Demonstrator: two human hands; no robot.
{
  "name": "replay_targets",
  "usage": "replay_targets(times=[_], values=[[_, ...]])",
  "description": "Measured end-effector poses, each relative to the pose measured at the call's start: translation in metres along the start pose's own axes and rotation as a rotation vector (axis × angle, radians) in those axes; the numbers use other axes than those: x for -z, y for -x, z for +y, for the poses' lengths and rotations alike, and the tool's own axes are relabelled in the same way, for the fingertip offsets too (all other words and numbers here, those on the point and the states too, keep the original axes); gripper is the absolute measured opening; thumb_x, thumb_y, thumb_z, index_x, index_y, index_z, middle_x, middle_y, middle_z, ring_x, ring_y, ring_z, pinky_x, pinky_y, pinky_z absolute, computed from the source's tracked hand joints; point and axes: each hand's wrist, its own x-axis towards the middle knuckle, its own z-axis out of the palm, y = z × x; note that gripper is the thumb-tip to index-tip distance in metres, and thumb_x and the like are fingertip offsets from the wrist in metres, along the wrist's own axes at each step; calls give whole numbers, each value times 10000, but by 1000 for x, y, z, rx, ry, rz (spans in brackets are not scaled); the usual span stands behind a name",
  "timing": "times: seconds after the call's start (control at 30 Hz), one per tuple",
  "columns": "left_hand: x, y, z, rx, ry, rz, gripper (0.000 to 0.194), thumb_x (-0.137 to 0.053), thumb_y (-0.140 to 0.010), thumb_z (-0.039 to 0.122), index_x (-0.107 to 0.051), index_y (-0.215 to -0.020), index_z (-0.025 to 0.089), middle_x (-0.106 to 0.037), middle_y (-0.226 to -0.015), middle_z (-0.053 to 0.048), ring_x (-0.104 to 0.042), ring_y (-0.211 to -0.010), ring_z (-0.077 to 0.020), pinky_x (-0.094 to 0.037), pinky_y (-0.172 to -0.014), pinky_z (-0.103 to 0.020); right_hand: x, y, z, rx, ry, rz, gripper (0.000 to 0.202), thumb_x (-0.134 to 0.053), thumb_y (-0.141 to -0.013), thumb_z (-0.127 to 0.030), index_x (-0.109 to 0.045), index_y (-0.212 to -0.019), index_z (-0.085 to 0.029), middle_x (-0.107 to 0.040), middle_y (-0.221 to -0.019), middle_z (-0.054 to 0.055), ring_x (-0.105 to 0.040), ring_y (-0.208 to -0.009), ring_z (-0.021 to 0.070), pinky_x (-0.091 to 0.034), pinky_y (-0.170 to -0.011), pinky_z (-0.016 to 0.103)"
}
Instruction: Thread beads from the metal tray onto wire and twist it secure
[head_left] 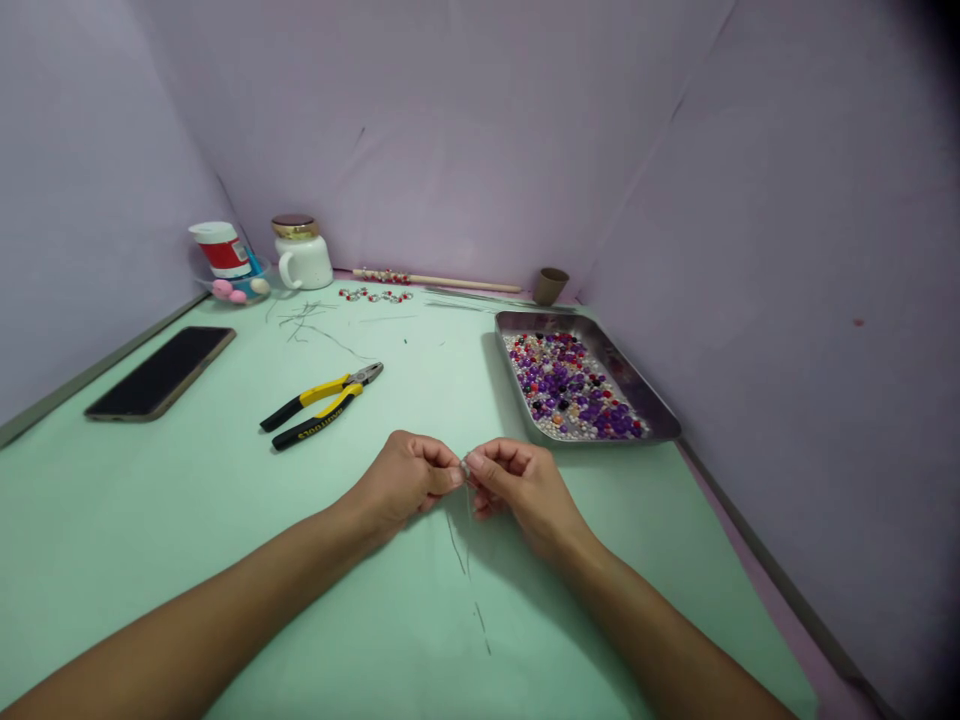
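Observation:
My left hand and my right hand meet above the table, fingertips pinched together on a thin wire. A small pale piece shows between the fingertips, too small to make out. From the pinch the wire hangs down toward the tabletop. Short bits of wire lie just below my hands. To the left rest pliers with yellow and black handles, jaws pointing away to the right. Right of my hands stands a metal tray of purple, red, black and white beads.
A phone lies at the left. Farther back are a clear bowl holding a red-and-white container, a white lidded mug, loose wires, beaded wire pieces, a wooden stick and a brown cup. Walls enclose the table.

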Motion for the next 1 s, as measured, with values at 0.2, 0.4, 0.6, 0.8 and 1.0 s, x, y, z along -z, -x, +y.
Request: replay_targets(times=[0.2, 0.4, 0.6, 0.8, 1.0], values=[[-3, 2, -4, -46, -137, -34, 119, -531, -604, 163, -547, -492, 126, -313, -329, 81, -225, -355, -35, -152, -371, -210, 1, -2, 3, 10, 47, 3, 234, -619, -625, -333, -512, -541, -143, -461, -393, -60, -412, -322, 58, -382, -332, 190], [-3, 1, -5, -41, -86, -19, 122, -535, -603, 163, -538, -484, 133, -323, -328, 78, -228, -347, -33, -151, -368, -209, -1, -1, 2, 77, 94, 52, 223, -589, -653, -314, -497, -528, -154, -450, -398, -62, -419, -332, 63, -375, -350, 193], [-3, -2, -9, -49, -13, -15, 146, -544, -604, 161, -514, -464, 134, -352, -331, 73, -243, -343, -28, -156, -372, -205, 1, 0, -1, 87, 165, -8, 206, -605, -661, -324, -551, -597, -136, -510, -427, -32, -453, -381, 78, -390, -405, 207], [-5, -2, -8, -45, 17, 12, 159, -560, -581, 153, -490, -439, 133, -353, -332, 71, -245, -346, -26, -152, -374, -206, -3, -1, 7, 109, 170, 32, 171, -571, -687, -290, -523, -609, -146, -461, -434, -57, -417, -379, 65, -363, -395, 192], [-6, 0, -6, -7, 108, 12, 139, -592, -582, 162, -511, -475, 126, -358, -349, 76, -240, -350, -20, -146, -374, -202, 0, -4, 6, 100, 103, 3, 233, -555, -714, -336, -511, -584, -148, -467, -471, -44, -413, -409, 64, -383, -430, 201]])
